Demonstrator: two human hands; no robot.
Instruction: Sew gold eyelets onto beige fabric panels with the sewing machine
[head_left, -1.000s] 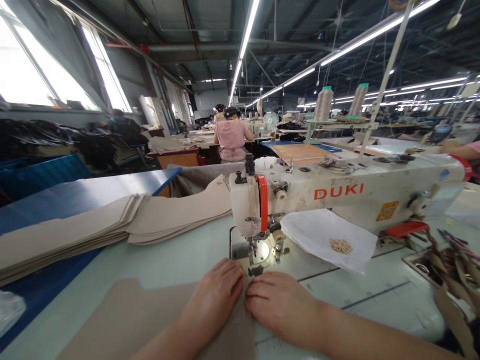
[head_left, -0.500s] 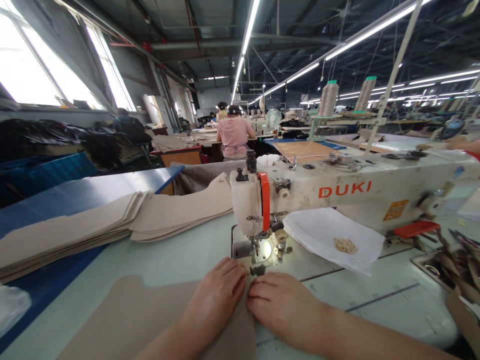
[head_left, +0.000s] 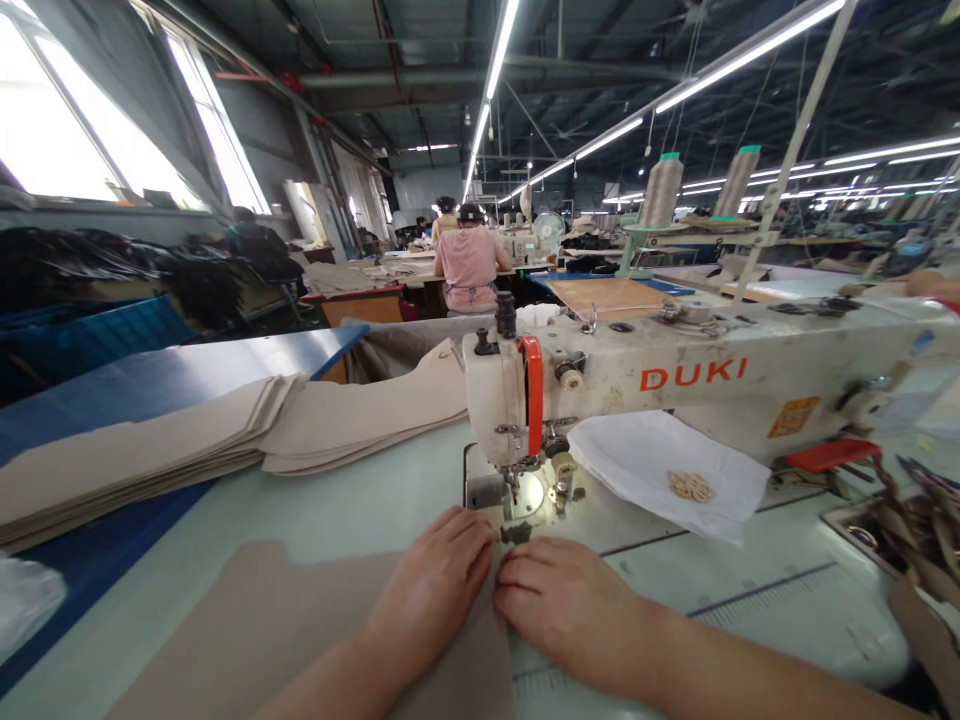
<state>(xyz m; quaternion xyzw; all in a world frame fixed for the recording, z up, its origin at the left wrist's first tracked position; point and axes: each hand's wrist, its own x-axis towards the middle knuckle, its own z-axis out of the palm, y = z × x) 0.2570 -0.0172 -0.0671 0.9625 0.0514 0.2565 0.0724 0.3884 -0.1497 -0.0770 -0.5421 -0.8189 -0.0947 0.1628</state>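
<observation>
A flat beige fabric panel (head_left: 315,630) lies on the pale green table, its right edge running up toward the sewing machine (head_left: 600,370) marked DUKI. My left hand (head_left: 442,570) rests on top of the panel with curled fingers, gripping it close to that edge. Opposite it, my right hand (head_left: 562,600) is closed at the same edge, its fingertips partly hidden against the cloth. Both hands are just in front of the needle and presser foot (head_left: 515,487). The panel's top corner reaches the metal needle plate (head_left: 532,495).
Stacked beige panels (head_left: 142,450) stretch across the left. White cloth with small tan rings (head_left: 690,487) lies under the machine arm. At right are a printed ruler (head_left: 772,585) and a tray of straps (head_left: 915,540). Thread cones (head_left: 661,190) stand behind; a person (head_left: 470,255) sits farther back.
The view has shifted very slightly. Both hands and the fabric panel stay almost in the same place before the needle.
</observation>
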